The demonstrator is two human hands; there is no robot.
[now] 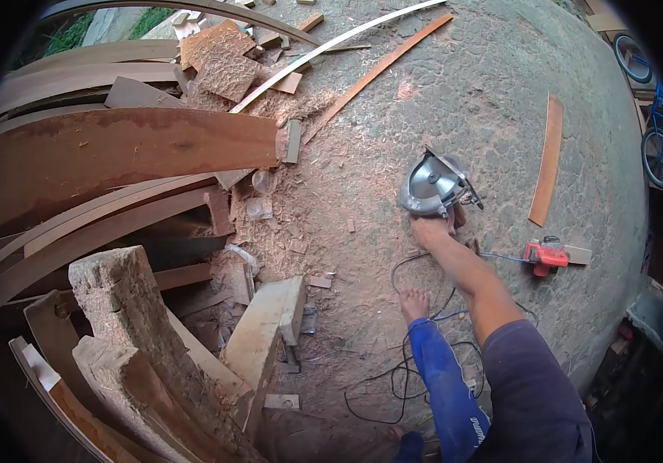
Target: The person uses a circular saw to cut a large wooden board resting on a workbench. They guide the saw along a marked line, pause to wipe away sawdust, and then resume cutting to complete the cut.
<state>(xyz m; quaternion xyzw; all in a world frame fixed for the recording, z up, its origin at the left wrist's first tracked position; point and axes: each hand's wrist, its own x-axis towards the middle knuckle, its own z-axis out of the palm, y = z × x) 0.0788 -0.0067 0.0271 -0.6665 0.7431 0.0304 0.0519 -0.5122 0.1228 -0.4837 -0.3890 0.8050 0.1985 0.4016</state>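
Note:
My right hand (433, 230) is closed around the handle of a circular saw (433, 185). The saw has a round silver blade and a metal base plate, and is tipped so that the blade's face shows. It is over the concrete floor; whether it touches the floor I cannot tell. The fingers are partly hidden behind the handle. Below the hand, a dark cord (402, 370) lies in loops by my bare foot (414, 303). My left hand is out of view.
A red power tool (547, 256) sits by a small wood piece at right. Thin wood strips (547, 158) lie on the concrete (486, 100). Large planks (131, 158), rough posts (115, 285) and offcuts (223, 69) crowd the left amid sawdust. A blue bicycle (659, 112) stands far right.

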